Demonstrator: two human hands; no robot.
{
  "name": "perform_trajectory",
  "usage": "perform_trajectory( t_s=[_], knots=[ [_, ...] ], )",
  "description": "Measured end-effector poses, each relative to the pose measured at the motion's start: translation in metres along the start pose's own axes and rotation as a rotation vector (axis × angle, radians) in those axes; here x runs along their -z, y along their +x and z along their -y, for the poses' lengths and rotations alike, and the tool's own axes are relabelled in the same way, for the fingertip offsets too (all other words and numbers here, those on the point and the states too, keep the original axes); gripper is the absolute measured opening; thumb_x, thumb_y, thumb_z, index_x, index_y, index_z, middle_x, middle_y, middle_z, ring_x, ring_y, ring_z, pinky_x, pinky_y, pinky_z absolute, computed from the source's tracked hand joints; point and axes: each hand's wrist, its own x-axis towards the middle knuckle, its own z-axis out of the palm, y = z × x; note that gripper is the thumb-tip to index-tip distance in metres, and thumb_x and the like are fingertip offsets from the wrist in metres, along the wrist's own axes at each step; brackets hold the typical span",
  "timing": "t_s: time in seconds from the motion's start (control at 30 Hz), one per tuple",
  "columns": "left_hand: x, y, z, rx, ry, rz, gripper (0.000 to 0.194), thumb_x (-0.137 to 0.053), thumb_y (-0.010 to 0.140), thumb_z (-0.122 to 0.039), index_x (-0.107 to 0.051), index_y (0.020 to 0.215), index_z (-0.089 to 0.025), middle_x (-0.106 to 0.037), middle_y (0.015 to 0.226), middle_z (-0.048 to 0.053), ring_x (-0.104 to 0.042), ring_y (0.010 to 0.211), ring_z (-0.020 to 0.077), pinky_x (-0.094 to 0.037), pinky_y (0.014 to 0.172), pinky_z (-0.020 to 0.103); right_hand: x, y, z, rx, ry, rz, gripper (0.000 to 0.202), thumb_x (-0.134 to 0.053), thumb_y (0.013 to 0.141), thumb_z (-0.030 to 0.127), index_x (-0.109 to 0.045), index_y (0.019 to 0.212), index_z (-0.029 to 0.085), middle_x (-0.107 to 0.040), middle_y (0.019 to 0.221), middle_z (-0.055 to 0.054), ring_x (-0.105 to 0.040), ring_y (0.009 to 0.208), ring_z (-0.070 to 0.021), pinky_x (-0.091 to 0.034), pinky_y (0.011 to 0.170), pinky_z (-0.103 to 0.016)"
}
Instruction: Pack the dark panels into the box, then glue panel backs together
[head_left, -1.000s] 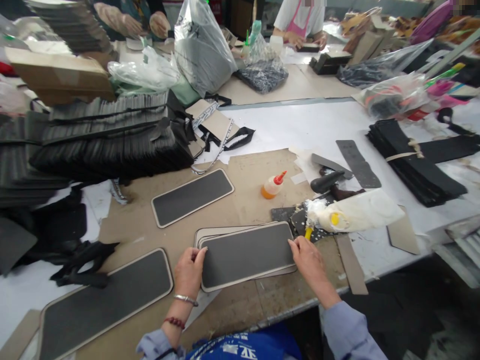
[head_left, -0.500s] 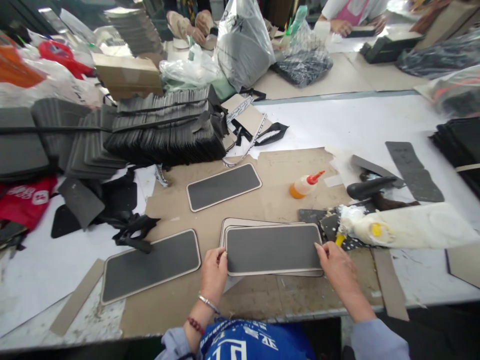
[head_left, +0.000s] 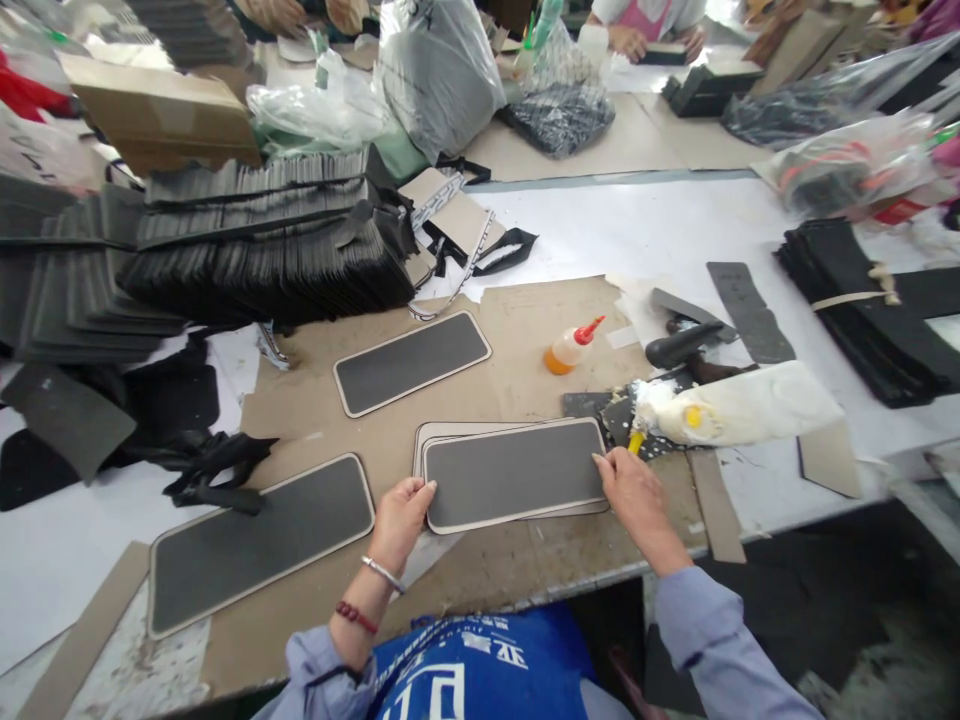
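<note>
A dark grey panel with a pale rim (head_left: 514,476) lies over a small stack of similar light-edged pieces (head_left: 431,434) near the table's front edge. My left hand (head_left: 400,520) pinches its left end, thumb on top. At its right end my right hand (head_left: 632,500) grips the corner between thumb and fingers. Another rimmed panel (head_left: 412,362) lies farther back, and a larger-looking one (head_left: 262,545) is to the left, with black scraps (head_left: 217,468) over its upper edge.
Behind stand rows of strapped dark pieces (head_left: 277,240). A glue bottle with a red tip (head_left: 573,346) and a white bottle (head_left: 750,408) on its side lie to the right. Black bundles (head_left: 862,310) sit farther right. Other people's hands (head_left: 628,42) show across the table.
The view has shifted to the right, so things appear farther left. The held panel is now tilted slightly, its right end farther up. Both hands keep their hold.
</note>
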Motion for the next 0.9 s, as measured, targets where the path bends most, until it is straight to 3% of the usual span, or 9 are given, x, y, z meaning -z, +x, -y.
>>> perform_trajectory(
  t_s=[0.13,0.27,0.33,0.43,0.53,0.67,0.8,0.9],
  knots=[
    [-0.001,-0.002,-0.007,0.014,-0.001,0.006,0.028,-0.06,0.055,-0.042,-0.044,0.053,-0.018,-0.04,0.039,-0.009,-0.035,0.037,0.0055,-0.026,0.039,0.019,0.019,-0.019,0.022,0.097,-0.055,-0.116,0.025,-0.052,0.082,0.039,-0.055,0.084,0.015,-0.056,0.082,-0.011,-0.049,0.08,-0.0242,-0.038,0.069,-0.034],
    [-0.002,-0.004,-0.011,0.013,-0.017,0.003,0.025,-0.059,0.056,-0.039,-0.045,0.054,-0.019,-0.042,0.039,-0.009,-0.039,0.036,0.0064,-0.029,0.038,0.02,0.027,-0.053,0.076,0.494,0.204,-0.051,0.058,-0.063,0.072,0.044,-0.049,0.116,0.01,-0.053,0.112,-0.017,-0.044,0.106,-0.0291,-0.038,0.089,-0.042],
    [-0.003,-0.006,-0.013,0.013,-0.029,0.006,0.023,-0.059,0.057,-0.037,-0.044,0.054,-0.019,-0.042,0.038,-0.009,-0.039,0.035,0.0066,-0.029,0.038,0.02,0.019,-0.066,0.104,0.599,0.286,-0.019,0.061,-0.064,0.073,0.036,-0.044,0.124,0.011,-0.049,0.123,-0.017,-0.04,0.115,-0.0293,-0.037,0.094,-0.044],
    [-0.004,-0.01,-0.017,0.006,-0.062,0.021,0.024,-0.059,0.057,-0.037,-0.044,0.055,-0.019,-0.043,0.039,-0.009,-0.04,0.034,0.0068,-0.03,0.037,0.02,-0.003,-0.073,0.131,0.635,0.342,-0.102,0.039,-0.05,0.08,0.015,-0.051,0.119,0.012,-0.056,0.117,-0.015,-0.046,0.112,-0.0256,-0.041,0.092,-0.042],
    [-0.005,-0.016,-0.018,-0.017,-0.204,0.043,0.029,-0.055,0.063,-0.045,-0.049,0.066,-0.017,-0.053,0.05,-0.005,-0.049,0.043,0.0083,-0.038,0.043,0.021,-0.02,-0.071,0.136,0.608,0.402,-0.196,0.035,-0.037,0.083,0.007,-0.056,0.112,0.01,-0.062,0.109,-0.013,-0.052,0.107,-0.0219,-0.045,0.09,-0.038],
    [-0.015,-0.013,-0.007,-0.102,-0.327,0.125,0.036,-0.054,0.069,-0.048,-0.053,0.083,-0.015,-0.062,0.068,0.003,-0.059,0.06,0.012,-0.049,0.06,0.026,-0.023,-0.069,0.131,0.492,0.516,-0.229,0.036,-0.032,0.086,0.011,-0.058,0.111,0.014,-0.065,0.103,-0.011,-0.059,0.098,-0.0196,-0.049,0.086,-0.037],
    [-0.029,0.001,0.007,-0.064,-0.176,0.188,0.034,-0.052,0.074,-0.035,-0.048,0.101,-0.014,-0.059,0.068,0.002,-0.059,0.056,0.0115,-0.051,0.058,0.027,-0.008,-0.067,0.129,0.324,0.626,-0.208,0.031,-0.033,0.09,0.024,-0.06,0.104,0.017,-0.067,0.095,-0.01,-0.063,0.087,-0.0201,-0.051,0.077,-0.034],
    [-0.033,0.007,0.01,-0.052,-0.154,0.166,0.032,-0.048,0.077,-0.025,-0.046,0.107,-0.014,-0.057,0.061,-0.001,-0.057,0.049,0.0103,-0.048,0.049,0.023,0.02,-0.057,0.113,0.056,0.64,-0.265,0.039,-0.034,0.089,0.04,-0.061,0.095,0.013,-0.067,0.085,-0.013,-0.063,0.077,-0.0222,-0.049,0.065,-0.03]
  ],
)
